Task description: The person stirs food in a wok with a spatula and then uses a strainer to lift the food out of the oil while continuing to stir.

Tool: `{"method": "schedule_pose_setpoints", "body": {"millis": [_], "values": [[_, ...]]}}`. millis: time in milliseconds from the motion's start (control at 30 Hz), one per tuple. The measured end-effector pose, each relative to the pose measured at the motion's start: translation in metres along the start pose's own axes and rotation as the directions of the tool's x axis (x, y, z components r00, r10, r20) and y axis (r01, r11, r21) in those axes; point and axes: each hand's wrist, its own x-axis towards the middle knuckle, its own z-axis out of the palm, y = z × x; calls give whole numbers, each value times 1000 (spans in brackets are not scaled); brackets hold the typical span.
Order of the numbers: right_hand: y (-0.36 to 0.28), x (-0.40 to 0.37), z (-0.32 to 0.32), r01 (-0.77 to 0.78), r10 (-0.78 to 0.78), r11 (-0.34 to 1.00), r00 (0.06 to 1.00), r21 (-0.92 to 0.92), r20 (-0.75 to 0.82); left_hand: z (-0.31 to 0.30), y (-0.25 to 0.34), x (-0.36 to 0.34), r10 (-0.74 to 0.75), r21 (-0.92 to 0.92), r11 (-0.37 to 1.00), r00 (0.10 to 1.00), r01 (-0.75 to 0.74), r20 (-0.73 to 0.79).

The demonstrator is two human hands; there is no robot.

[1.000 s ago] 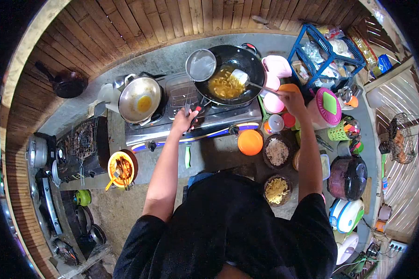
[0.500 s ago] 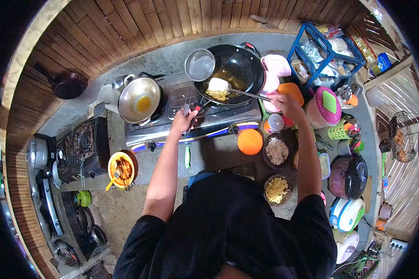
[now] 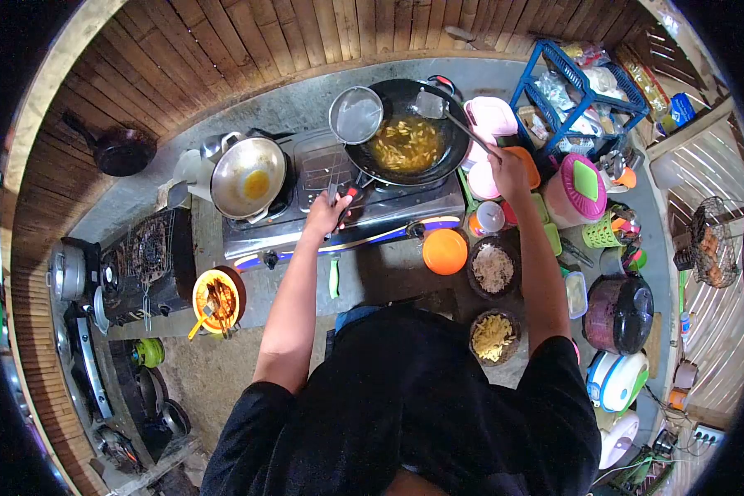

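My left hand point(image 3: 326, 215) is closed around the handle of a mesh strainer point(image 3: 356, 116), whose round bowl overlaps the left rim of a black wok point(image 3: 450, 153). The wok's red-and-black handle point(image 3: 349, 198) lies in or against the same hand; its exact grip is partly hidden. My right hand point(image 3: 508, 172) grips a metal spatula point(image 3: 430, 105), its blade at the far right inside of the wok. Yellow strips of food point(image 3: 407, 145) lie spread in bubbling oil in the wok, which sits on the right of the gas stove point(image 3: 306, 236).
A pale pan point(image 3: 230, 178) with a little oil stands on the stove's left side. Bowls of shredded food point(image 3: 493, 269) and yellow strips point(image 3: 493, 337) stand at right, near an orange lid point(image 3: 445, 251). A blue rack point(image 3: 527, 78) and pink container point(image 3: 558, 202) are farther right.
The spatula has swung from the wok's near left to its far right side. The food that was bunched at its blade now lies spread in the oil. My left hand stays put.
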Motion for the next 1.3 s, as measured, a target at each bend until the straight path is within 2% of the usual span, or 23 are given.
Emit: {"method": "schedule_pose_setpoints", "body": {"millis": [133,200,233,300,333,400,433,500,633,700,767,933,1000,1033,1100,1133,1200,1233,1300], "values": [[6,-2,19,-61,64,997,997,-56,48,0,4,-2,-5,7,1000,1000,5,3],[14,-4,34,33,-38,994,998,106,42,-1,3,-1,-8,31,999,1000,8,-1],[16,-6,38,33,-38,994,998,106,41,0,2,-1,-1,12,1000,1000,1,0],[15,-12,44,-54,16,977,984,208,180,0,0,1,6,-7,1000,1000,-6,0],[14,-13,44,-54,16,977,984,208,180,0,0,1,-2,-30,1000,1000,2,2],[13,-15,44,-207,69,902,935,380,347,0,1,0,-12,-52,999,1000,13,4],[14,-16,44,-209,70,901,935,380,348,0,2,-1,-14,-36,999,1000,14,-1],[15,-17,40,-434,111,765,817,476,567,1,2,-1,-15,-19,1000,1000,15,-4],[9,-22,18,-420,100,782,814,461,573,0,-1,1,-15,-23,1000,1000,15,1],[4,-23,-2,-143,-85,890,880,433,467,1,-6,4,-10,-30,999,1000,10,5],[-5,-25,-19,-129,-75,900,896,417,438,1,-11,7,56,-37,998,998,-56,2],[-33,-28,-53,-113,-23,943,917,314,399,1,-3,2,17,-32,999,1000,-18,-9],[-37,-29,-56,-206,94,933,932,297,351,2,-3,1,10,-42,999,1000,-11,-14],[-35,-29,-55,-205,93,933,931,296,352,2,-1,0,3,-44,999,1000,-4,-14],[-29,-26,-48,-147,95,970,962,196,255,2,-3,0,-2,-47,999,1000,1,-16],[-28,-24,-44,-147,94,970,962,195,255,3,-6,2,2,-57,998,1000,-4,-28],[-25,-21,-33,-41,33,997,993,65,114,5,-5,2,8,-68,998,999,-11,-38],[-13,-22,-20,-40,33,997,993,64,112,3,-2,0,-13,-59,998,1000,12,-19],[-4,-22,4,17,-15,999,998,27,-69,-1,2,-2,-33,-46,998,999,32,-8]]}}
